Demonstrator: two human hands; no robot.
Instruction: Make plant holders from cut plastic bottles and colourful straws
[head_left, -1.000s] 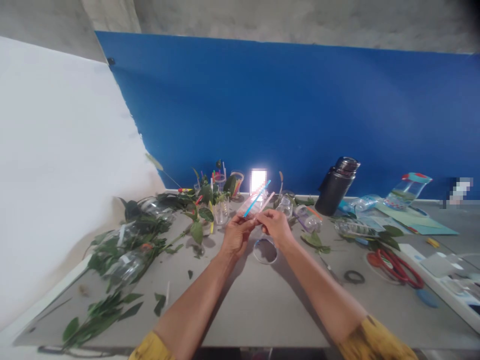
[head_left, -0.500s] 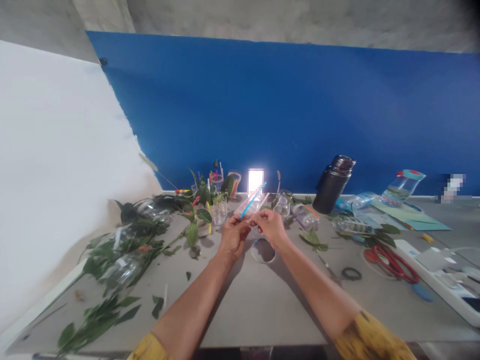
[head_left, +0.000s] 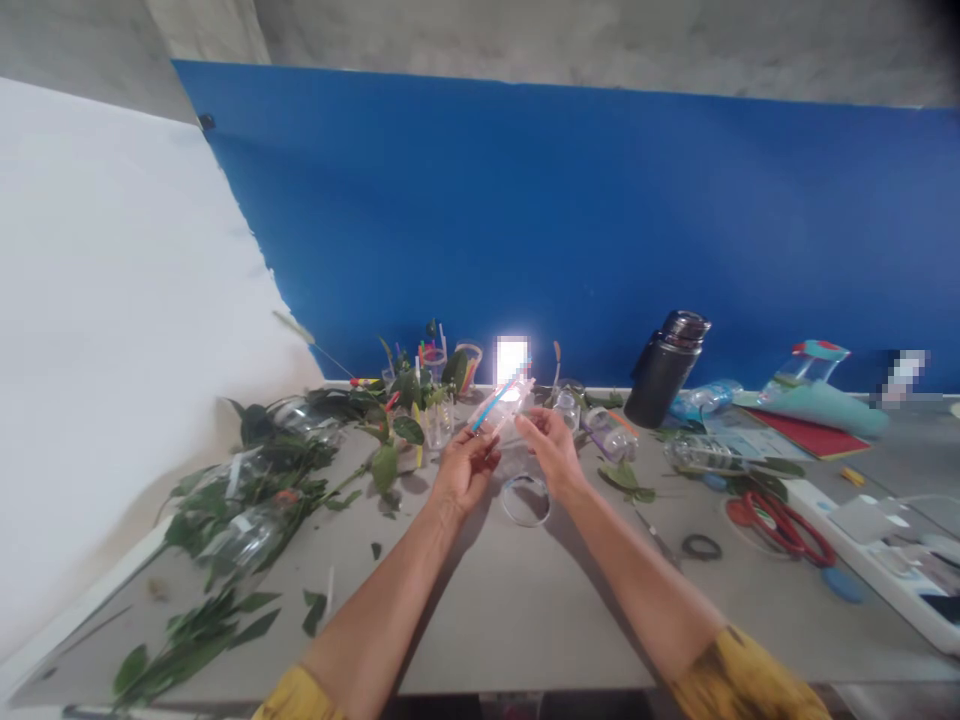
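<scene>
In front of me, my left hand (head_left: 469, 468) is closed on a blue straw (head_left: 495, 402) that slants up to the right. Pale, see-through plastic lies along the straw, partly lost in glare, so its shape is unclear. My right hand (head_left: 553, 448) is just to the right, its fingers curled with thumb and fingertips close together at the edge of this plastic. Whatever they pinch is too faint to make out. Below and between the hands, a clear ring-like rim (head_left: 526, 501) rests on the table.
Leafy cuttings (head_left: 285, 500) and clear bottles cover the left side. Cups with straws (head_left: 439, 420) stand behind my left hand. On the right are a black flask (head_left: 666, 370), a cut clear bottle (head_left: 611, 435), red-handled scissors (head_left: 784, 525), black tape (head_left: 702, 546), coloured paper (head_left: 817, 432) and a power strip (head_left: 885, 570).
My right hand has drawn back to the right, opening a gap between the hands. The blue straw has dipped slightly left. At right, the green sheet has curled up, exposing red paper.
</scene>
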